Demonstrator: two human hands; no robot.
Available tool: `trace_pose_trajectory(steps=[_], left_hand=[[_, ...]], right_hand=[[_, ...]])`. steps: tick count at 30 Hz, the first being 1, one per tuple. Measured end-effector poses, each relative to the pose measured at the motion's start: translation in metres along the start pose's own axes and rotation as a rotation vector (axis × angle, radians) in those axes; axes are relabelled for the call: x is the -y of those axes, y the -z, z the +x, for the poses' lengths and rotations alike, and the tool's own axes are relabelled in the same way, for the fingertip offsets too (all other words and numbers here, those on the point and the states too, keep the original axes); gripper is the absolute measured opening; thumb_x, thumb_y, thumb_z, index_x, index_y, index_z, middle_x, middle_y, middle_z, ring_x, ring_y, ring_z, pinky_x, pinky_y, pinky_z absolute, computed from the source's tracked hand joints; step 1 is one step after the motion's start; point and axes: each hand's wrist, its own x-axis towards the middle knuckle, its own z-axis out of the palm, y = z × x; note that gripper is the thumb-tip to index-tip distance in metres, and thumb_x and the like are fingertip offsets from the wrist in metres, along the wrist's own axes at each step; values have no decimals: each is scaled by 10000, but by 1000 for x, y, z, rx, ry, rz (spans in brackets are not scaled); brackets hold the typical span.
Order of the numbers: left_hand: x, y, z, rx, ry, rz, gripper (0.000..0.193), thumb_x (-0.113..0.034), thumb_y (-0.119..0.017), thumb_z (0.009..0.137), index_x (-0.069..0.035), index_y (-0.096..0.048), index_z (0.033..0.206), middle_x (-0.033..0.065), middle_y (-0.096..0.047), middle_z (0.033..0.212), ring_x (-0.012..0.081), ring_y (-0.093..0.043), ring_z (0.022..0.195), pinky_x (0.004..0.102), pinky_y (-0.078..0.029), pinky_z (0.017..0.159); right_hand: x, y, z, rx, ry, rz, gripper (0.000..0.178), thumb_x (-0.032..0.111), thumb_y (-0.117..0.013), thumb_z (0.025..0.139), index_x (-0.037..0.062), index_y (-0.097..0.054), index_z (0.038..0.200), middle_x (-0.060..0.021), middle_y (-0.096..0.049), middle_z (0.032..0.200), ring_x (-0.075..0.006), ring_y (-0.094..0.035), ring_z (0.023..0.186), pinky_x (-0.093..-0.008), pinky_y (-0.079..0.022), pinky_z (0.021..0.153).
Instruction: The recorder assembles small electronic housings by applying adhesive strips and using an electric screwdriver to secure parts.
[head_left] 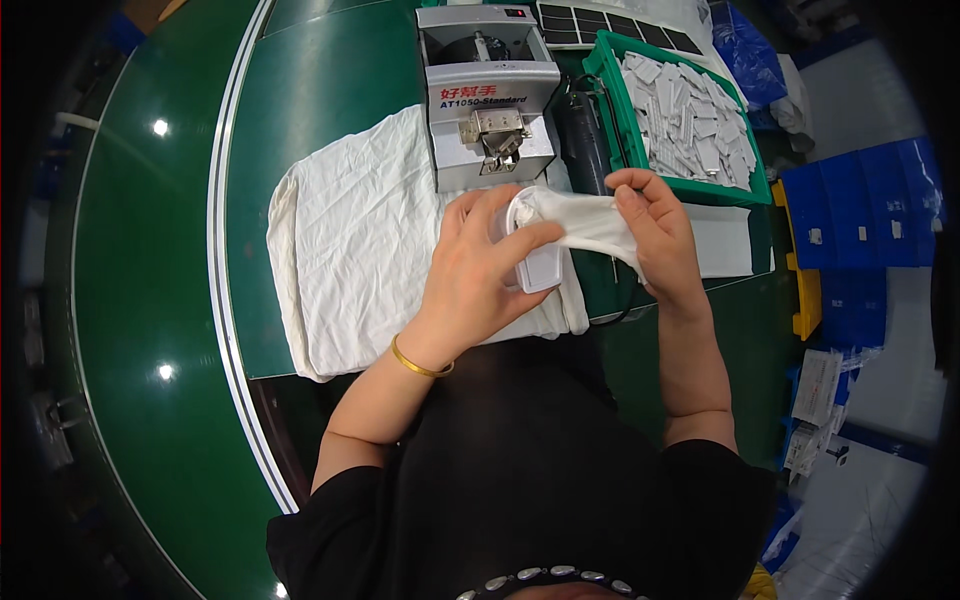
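Observation:
My left hand (468, 272) is closed around a small white plastic piece (541, 273) with a raised rim, tilted above the table. Its thumb presses down a white cloth (590, 222) where the fabric meets the piece. From there the cloth stretches to the right, into my right hand (660, 225), whose fingers are curled and grip its other end. Whether the cloth is a rag or a glove cannot be made out. My left palm and fingers hide part of the plastic piece.
Just beyond my hands stands a grey benchtop machine (490, 90). A larger white cloth (355, 225) covers the table at the left. At the right are a dark cylindrical tool (585, 130), a green crate (683, 187) of white pieces, and blue bins (850, 215).

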Motion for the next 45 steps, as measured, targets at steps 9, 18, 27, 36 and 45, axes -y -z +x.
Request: trace_pose_trajectory(steps=[9,18,27,36,45], left_hand=[[-8,32,-2,119,95,156,779,-53,-850,536,-166,-601,1266,121,-562,1239,370,-515,1120,439,-437,972],[19,38,-8,321,178,354,825,-131,-872,574,-148,-536,1328,152,-581,1228,391,-526,1093,444,-441,988],[-7,-16,5,-4,393,-436,444,-272,-784,834,2,-575,1115,88,-642,1052,181,-602,941,313,-485,823],[4,-31,17,204,492,-624,318,-192,-809,799,-12,-624,986,39,-682,860,94,-630,805,286,-523,709],[-4,-24,21,357,490,-786,408,-178,-863,734,3,-659,1037,35,-693,925,101,-632,850,268,-522,763]], right_hand=[[4,17,5,8,-16,-229,179,168,-676,933,5,-659,1002,-16,-663,851,-41,-598,722,-189,-477,632],[-13,10,11,-83,-118,-30,280,263,-571,1008,2,-669,1038,-25,-680,827,-54,-607,644,-197,-479,546],[-20,-22,-26,14,99,-213,441,396,-465,1047,-1,-655,1029,29,-616,820,-23,-499,739,-193,-413,645],[-20,-3,-10,149,106,-43,423,116,-762,847,-11,-551,1190,-48,-638,986,-131,-620,940,-269,-508,861],[-21,15,-13,332,-175,-78,298,45,-679,891,-32,-593,1166,-85,-673,1069,-142,-652,958,-299,-525,877]])
